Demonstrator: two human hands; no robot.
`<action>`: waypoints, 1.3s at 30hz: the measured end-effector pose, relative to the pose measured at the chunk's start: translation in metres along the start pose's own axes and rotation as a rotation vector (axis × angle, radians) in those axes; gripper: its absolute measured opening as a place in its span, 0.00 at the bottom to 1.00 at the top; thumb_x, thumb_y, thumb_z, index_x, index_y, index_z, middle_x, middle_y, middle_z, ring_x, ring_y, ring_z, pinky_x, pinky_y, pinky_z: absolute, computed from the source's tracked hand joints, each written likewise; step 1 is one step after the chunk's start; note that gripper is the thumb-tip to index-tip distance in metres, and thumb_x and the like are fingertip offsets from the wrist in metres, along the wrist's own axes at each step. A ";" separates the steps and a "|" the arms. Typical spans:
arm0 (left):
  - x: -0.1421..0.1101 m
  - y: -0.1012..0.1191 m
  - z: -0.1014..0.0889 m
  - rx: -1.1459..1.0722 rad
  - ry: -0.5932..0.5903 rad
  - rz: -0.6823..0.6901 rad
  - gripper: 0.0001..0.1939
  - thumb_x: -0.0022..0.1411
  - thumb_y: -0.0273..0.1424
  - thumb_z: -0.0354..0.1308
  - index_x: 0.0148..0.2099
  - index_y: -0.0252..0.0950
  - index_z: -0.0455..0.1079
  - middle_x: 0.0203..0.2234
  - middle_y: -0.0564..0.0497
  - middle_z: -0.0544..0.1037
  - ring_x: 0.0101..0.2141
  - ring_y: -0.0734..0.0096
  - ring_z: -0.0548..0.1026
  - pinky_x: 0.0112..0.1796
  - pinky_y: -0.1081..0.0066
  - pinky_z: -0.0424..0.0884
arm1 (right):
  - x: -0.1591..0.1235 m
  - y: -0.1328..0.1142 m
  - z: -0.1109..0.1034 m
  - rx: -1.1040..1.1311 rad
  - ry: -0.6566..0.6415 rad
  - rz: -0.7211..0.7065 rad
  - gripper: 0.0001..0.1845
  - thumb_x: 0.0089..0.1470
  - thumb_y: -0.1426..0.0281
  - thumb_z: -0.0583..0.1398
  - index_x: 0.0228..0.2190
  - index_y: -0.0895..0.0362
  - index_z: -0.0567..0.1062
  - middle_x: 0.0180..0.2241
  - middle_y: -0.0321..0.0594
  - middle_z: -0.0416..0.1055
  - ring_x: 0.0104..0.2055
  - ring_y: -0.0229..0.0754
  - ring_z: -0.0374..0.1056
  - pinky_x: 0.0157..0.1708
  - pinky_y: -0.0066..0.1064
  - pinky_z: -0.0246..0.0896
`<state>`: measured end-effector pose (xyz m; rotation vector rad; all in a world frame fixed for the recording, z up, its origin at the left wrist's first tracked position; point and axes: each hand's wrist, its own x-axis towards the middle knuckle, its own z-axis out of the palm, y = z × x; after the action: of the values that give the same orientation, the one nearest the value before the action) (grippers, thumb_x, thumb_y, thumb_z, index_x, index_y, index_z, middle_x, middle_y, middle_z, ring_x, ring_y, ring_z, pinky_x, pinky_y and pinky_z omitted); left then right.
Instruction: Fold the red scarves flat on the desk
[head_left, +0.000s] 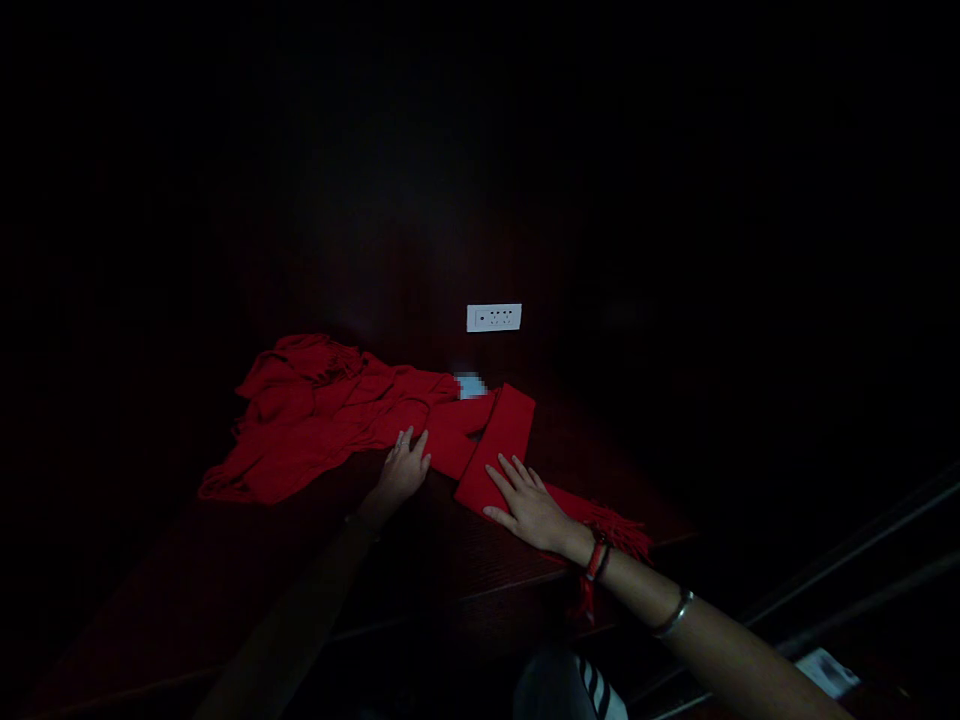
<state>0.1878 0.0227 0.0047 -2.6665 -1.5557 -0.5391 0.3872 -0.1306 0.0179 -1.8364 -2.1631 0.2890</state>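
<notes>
A long red scarf with fringed ends lies across a dark wooden table. Its left part is heaped and wrinkled, while the right part is folded over into a flat band, and a fringe hangs toward the front right edge. My right hand rests on the folded band, palm down with fingers spread. By the scarf's near edge, my left hand lies with its fingers apart, the fingertips touching the cloth. Neither hand grasps anything.
A white power socket is set in the dark wall behind the table. A small pale-blue blurred item lies at the scarf's far edge. The table's front edge runs below my hands. Much of the surroundings is too dark to make out.
</notes>
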 end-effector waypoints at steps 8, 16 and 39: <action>-0.016 0.046 -0.015 -0.130 -0.017 0.195 0.23 0.63 0.35 0.39 0.58 0.33 0.53 0.59 0.42 0.48 0.58 0.61 0.42 0.54 0.62 0.46 | 0.035 0.029 -0.054 0.224 0.138 0.028 0.38 0.48 0.49 0.50 0.54 0.60 0.57 0.58 0.50 0.47 0.60 0.50 0.38 0.56 0.42 0.37; -0.003 0.052 -0.006 -0.286 -0.282 0.260 0.29 0.60 0.43 0.43 0.61 0.40 0.45 0.59 0.47 0.49 0.58 0.61 0.43 0.55 0.59 0.39 | 0.025 0.037 -0.032 0.157 0.141 0.168 0.39 0.50 0.49 0.47 0.56 0.60 0.51 0.58 0.50 0.45 0.60 0.52 0.35 0.56 0.45 0.36; -0.018 0.047 -0.003 -0.100 -0.236 0.003 0.37 0.55 0.53 0.40 0.61 0.38 0.45 0.60 0.39 0.37 0.57 0.45 0.32 0.51 0.49 0.40 | 0.016 0.013 -0.034 0.129 0.074 0.034 0.38 0.50 0.47 0.44 0.57 0.52 0.45 0.60 0.42 0.35 0.61 0.48 0.29 0.55 0.49 0.28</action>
<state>0.2189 -0.0171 0.0099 -2.8990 -1.6184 -0.3191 0.4089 -0.1134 0.0465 -1.7859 -2.0170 0.3538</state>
